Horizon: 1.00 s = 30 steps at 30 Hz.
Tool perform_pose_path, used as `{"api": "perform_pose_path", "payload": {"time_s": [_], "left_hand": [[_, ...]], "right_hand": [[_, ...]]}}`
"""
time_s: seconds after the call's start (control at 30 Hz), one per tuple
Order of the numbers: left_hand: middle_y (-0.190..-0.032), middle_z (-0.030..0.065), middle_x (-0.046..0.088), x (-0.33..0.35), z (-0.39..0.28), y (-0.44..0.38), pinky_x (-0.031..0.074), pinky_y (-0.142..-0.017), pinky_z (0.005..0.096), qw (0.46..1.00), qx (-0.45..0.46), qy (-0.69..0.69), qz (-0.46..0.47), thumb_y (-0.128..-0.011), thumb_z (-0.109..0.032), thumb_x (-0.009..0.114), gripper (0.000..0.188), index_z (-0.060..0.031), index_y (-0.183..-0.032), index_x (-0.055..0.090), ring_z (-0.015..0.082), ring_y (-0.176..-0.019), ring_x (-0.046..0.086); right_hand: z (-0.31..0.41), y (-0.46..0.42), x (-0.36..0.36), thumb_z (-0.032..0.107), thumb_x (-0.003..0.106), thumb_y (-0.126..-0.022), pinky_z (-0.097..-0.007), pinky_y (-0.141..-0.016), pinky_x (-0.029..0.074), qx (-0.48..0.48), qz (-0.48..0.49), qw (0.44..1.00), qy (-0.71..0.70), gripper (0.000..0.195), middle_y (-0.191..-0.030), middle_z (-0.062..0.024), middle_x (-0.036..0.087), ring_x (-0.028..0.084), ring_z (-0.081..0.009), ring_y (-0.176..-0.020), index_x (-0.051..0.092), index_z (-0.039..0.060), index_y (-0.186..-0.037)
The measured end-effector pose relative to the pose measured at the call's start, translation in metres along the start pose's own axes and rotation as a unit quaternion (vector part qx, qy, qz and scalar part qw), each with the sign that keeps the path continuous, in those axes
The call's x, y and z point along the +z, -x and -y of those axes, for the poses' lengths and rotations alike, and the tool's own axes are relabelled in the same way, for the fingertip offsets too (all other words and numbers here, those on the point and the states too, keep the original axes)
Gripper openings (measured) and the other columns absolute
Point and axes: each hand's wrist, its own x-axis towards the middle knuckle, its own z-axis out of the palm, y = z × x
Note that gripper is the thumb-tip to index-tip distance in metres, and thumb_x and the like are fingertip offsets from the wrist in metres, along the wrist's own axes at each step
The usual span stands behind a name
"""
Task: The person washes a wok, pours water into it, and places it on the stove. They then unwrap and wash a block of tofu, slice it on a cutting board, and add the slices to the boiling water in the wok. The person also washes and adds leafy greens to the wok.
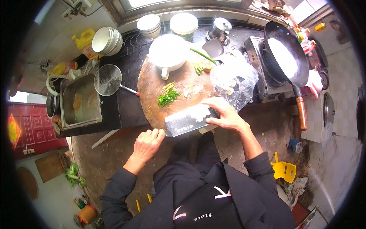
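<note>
A broad cleaver [183,126] lies flat across the near edge of a round wooden chopping board [151,100], its blade bearing chopped white bits. Closed round its handle is my left hand [148,143]. My right hand [224,114] spreads its thumb and fingers at the blade's far end, beside the white bits; whether it grips something there is unclear. Chopped green onion [168,97] and thin yellowish strips [168,86] sit mid-board. Behind them stand a white enamel pot [167,53], a long green stalk [203,55] and cut green pieces [198,68].
At the right are a clear plastic bag [237,77] and a wok [286,54] on a gas stove [254,68], its wooden handle jutting forward. A strainer [108,80] lies left, overlapping the sink [81,103]. Stacked bowls [106,41] stand behind.
</note>
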Motion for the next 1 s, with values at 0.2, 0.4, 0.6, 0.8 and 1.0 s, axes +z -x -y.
{"api": "perform_pose_path", "payload": {"time_s": [0.2, 0.4, 0.6, 0.8, 1.0], "left_hand": [[-0.07, 0.0, 0.044, 0.001, 0.004, -0.003, 0.038, -0.054, 0.0297, 0.999, 0.016, 0.0, -0.037, -0.079, -0.015, 0.063, 0.015, -0.0118, -0.093, 0.058, 0.0142, -0.061, 0.05], [-0.069, 0.002, 0.043, -0.002, 0.002, -0.006, 0.039, -0.054, 0.0313, 1.0, 0.004, 0.009, -0.012, -0.078, -0.011, 0.062, 0.016, -0.01, -0.093, 0.056, 0.0165, -0.062, 0.051], [-0.069, 0.0017, 0.044, -0.003, 0.005, 0.014, 0.04, -0.055, 0.0306, 0.998, -0.028, 0.053, 0.006, -0.074, -0.015, 0.068, 0.022, -0.0119, -0.092, 0.056, 0.0166, -0.06, 0.051], [-0.079, 0.0086, 0.056, -0.013, -0.002, 0.024, 0.048, -0.059, 0.0377, 0.956, -0.162, 0.244, 0.031, -0.071, -0.017, 0.078, 0.039, -0.0072, -0.102, 0.056, 0.0286, -0.069, 0.061], [-0.077, 0.0158, 0.064, -0.022, -0.043, -0.004, 0.05, -0.062, 0.0392, 0.821, -0.351, 0.442, 0.085, -0.087, -0.027, 0.071, 0.034, -0.0051, -0.108, 0.056, 0.031, -0.066, 0.065]], "right_hand": [[-0.009, -0.03, -0.002, 0.028, 0.079, -0.075, -0.0375, -0.096, 0.047, 0.098, 0.144, 0.979, -0.109, 0.059, -0.119, -0.0138, 0.064, 0.061, -0.0277, -0.108, 0.06, 0.0073, -0.128], [-0.032, -0.031, 0.004, 0.017, 0.078, -0.077, -0.0324, -0.089, 0.049, 0.141, 0.084, 0.966, -0.198, 0.048, -0.109, -0.0076, 0.067, 0.061, -0.0187, -0.1, 0.065, 0.0064, -0.122], [-0.062, -0.039, 0.023, 0.0, 0.072, -0.077, -0.025, -0.08, 0.051, 0.235, 0.022, 0.922, -0.309, 0.042, -0.096, -0.0029, 0.067, 0.062, -0.0108, -0.088, 0.065, 0.0032, -0.118], [-0.059, -0.014, 0.041, 0.018, 0.072, -0.076, -0.0316, -0.077, 0.054, 0.252, -0.13, 0.946, -0.154, 0.043, -0.096, -0.0118, 0.071, 0.067, -0.0192, -0.08, 0.065, 0.0025, -0.115], [-0.043, -0.002, 0.043, 0.02, 0.073, -0.076, -0.0357, -0.069, 0.052, 0.261, -0.121, 0.957, -0.025, 0.037, -0.083, -0.0134, 0.065, 0.064, -0.0235, -0.072, 0.062, 0.0011, -0.106]]}}
